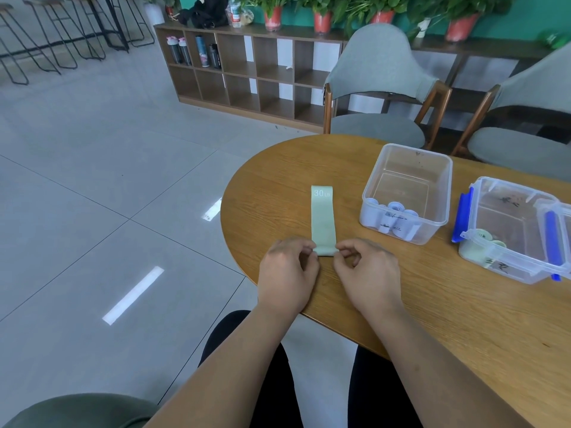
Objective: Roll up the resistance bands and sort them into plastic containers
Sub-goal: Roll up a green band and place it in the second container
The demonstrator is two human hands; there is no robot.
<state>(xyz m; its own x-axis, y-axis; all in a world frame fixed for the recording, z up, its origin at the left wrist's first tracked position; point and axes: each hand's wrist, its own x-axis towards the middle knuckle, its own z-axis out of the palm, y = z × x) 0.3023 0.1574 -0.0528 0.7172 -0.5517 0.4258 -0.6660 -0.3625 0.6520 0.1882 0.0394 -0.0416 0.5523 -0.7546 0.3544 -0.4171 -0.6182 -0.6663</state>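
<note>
1. At the table's near edge, the left hand and right hand, fingers curled, each pinch a corner of the pale green band. It lies flat, running away from them.
2. Off right, a tub with blue clips holds green rolls.
3. Farther back, a clear open tub holds pale blue rolls.

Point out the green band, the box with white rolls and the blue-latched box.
green band [323, 217], head view, middle of the flat strip.
box with white rolls [417, 165], head view, far wall.
blue-latched box [519, 270], head view, front wall.
</note>
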